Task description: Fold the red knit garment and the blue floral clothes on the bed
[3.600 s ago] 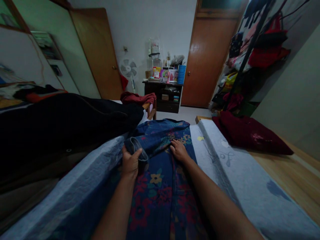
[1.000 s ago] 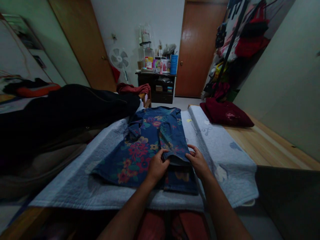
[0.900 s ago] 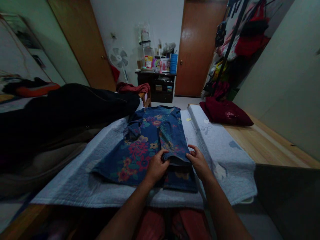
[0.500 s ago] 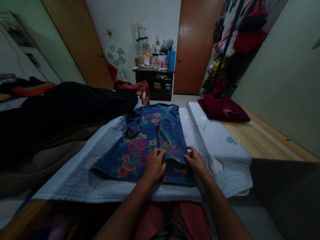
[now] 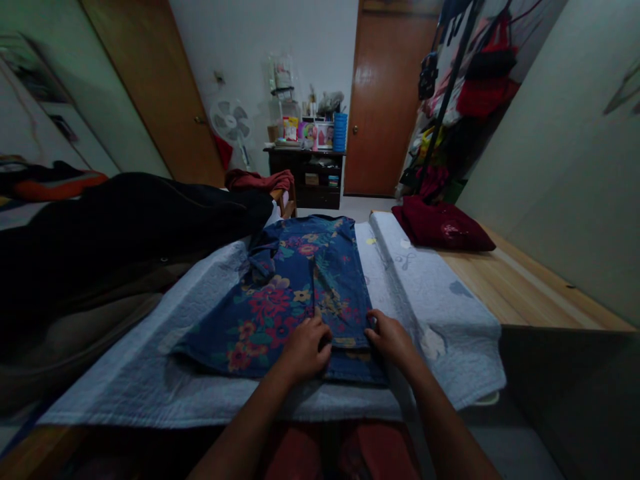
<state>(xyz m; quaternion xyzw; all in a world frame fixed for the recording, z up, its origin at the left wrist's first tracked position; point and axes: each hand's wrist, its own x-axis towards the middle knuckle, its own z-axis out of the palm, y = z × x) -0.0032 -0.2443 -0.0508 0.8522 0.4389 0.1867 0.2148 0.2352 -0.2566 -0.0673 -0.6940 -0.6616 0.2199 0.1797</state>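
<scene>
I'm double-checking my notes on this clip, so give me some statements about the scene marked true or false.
1. The left hand and right hand both touch the floral garment. True.
2. The floral garment hangs from a rack. False: it lies on the pale quilt.
3. The maroon cloth is right of the floral garment. True.
4. The fan stands right of the dark cabinet. False: the fan stands left of the dark cabinet.

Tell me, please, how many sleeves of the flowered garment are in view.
2: a bunched sleeve at the left edge of the garment, and a flat sleeve lying lengthwise down its right half, as pictured.
</scene>
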